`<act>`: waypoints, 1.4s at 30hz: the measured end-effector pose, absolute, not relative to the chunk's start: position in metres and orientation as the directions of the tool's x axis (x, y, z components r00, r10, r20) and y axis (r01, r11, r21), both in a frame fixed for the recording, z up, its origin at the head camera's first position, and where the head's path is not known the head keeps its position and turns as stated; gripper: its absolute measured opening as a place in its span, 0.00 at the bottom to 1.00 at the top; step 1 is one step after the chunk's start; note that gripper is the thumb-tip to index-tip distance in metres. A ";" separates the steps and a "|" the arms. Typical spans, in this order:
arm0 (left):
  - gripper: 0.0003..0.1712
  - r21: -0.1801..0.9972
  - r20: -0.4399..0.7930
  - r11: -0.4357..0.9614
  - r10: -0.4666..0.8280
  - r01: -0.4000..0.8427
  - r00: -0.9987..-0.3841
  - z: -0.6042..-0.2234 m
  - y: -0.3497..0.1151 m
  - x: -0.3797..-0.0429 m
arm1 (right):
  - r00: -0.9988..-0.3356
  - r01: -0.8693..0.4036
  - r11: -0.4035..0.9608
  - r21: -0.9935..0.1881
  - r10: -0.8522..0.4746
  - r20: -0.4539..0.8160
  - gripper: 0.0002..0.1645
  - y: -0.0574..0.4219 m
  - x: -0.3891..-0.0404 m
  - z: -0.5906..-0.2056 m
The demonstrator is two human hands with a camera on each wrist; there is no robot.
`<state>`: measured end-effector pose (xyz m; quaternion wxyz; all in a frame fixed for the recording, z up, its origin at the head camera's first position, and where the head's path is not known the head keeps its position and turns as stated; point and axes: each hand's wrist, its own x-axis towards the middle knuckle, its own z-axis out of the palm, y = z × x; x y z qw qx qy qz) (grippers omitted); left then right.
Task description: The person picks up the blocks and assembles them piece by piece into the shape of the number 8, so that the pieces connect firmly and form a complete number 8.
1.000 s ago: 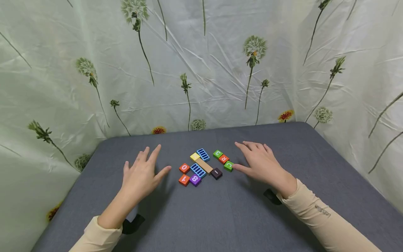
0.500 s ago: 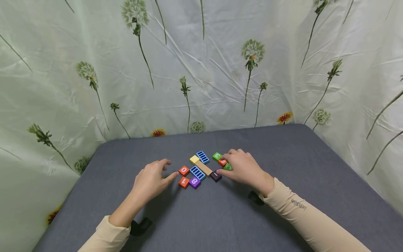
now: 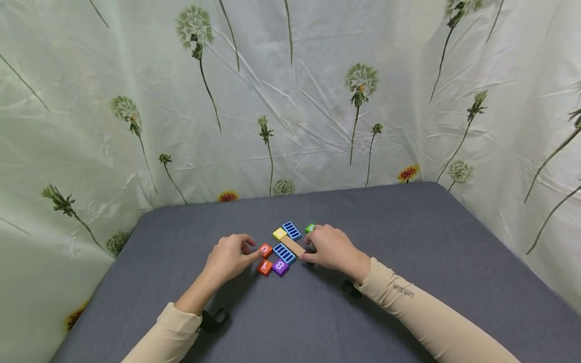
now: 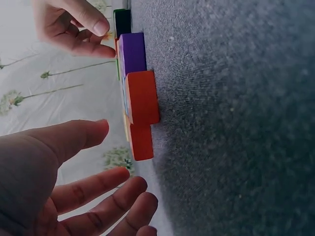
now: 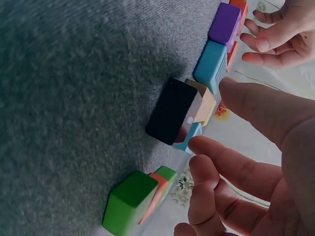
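Person's right hand (image 3: 335, 248) is nearer the black block (image 5: 172, 113), which lies on the surface (image 3: 281, 322) just left of and below its grip: thumb and fingers parted, holding nothing. Tan plank (image 3: 292, 246) runs lengthwise far left to near right, toward that block. Left hand (image 3: 229, 257) also loose, holding nothing, just left of orange block 0 (image 3: 266, 248).

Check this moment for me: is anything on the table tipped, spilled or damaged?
Nothing stands out as damaged or spilled. The black block, tan block and purple block lie flat on the grey tabletop, loosely grouped. The only untidy detail is behind them: the floral backdrop is creased.
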<state>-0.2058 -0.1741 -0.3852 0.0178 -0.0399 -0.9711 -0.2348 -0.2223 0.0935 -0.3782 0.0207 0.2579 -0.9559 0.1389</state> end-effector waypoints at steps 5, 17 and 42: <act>0.19 0.474 0.015 0.878 0.063 0.063 -0.998 -0.389 -0.172 -0.212 | -0.868 -0.494 0.822 -0.282 -0.487 0.101 0.16 0.090 -0.225 -0.382; 0.16 0.479 -0.027 0.877 0.054 0.034 -0.998 -0.392 -0.166 -0.219 | -0.875 -0.479 0.832 -0.278 -0.477 0.081 0.15 0.085 -0.230 -0.388; 0.12 0.488 -0.013 0.871 0.064 0.049 -0.998 -0.397 -0.166 -0.221 | -0.854 -0.520 0.823 -0.229 -0.502 0.137 0.11 0.081 -0.226 -0.390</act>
